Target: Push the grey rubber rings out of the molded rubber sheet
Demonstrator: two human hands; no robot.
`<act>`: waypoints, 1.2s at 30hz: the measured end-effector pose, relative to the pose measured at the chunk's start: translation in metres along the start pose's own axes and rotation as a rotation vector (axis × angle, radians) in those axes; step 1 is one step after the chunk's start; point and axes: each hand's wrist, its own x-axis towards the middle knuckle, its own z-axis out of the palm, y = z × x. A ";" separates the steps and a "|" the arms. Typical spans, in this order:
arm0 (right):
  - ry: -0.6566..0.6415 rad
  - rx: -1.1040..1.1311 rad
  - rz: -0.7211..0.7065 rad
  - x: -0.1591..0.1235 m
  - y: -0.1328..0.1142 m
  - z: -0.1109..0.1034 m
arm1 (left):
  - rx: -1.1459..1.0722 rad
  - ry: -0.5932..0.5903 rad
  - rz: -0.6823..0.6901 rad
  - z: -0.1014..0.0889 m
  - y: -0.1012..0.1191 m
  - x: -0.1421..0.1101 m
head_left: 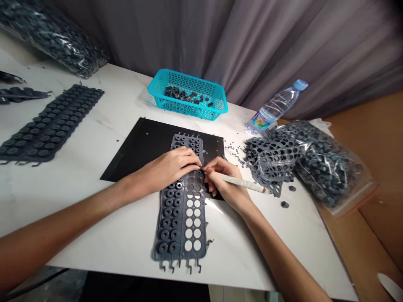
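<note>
A dark grey moulded rubber sheet [181, 226] lies lengthwise before me, its upper part over a black mat [132, 144]. Ring-shaped rubber parts fill its left columns; in the right columns, many round holes are empty. My left hand [171, 165] rests across the sheet, fingers together and bent, thumb and fingertips closed at the right columns. My right hand [225, 178] is closed around a white pen-like tool [242, 181], whose tip meets the sheet beside my left fingertips. What lies right under the fingertips is hidden.
A turquoise basket [222, 102] with loose rubber parts stands behind the mat. To the right are a water bottle [277, 107], punched-out sheets [273, 161] and a bag of rubber parts [327, 167]. Another sheet [52, 126] and a large filled bag [59, 40] lie left.
</note>
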 end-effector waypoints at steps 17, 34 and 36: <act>0.079 -0.306 -0.092 -0.007 0.002 0.007 | 0.351 0.005 0.052 0.003 0.018 -0.001; 0.071 0.013 0.000 0.003 0.002 -0.005 | 0.058 -0.029 -0.066 -0.006 0.001 -0.008; 0.053 -0.009 0.021 0.003 0.002 -0.004 | 0.044 -0.014 -0.064 -0.004 0.000 -0.007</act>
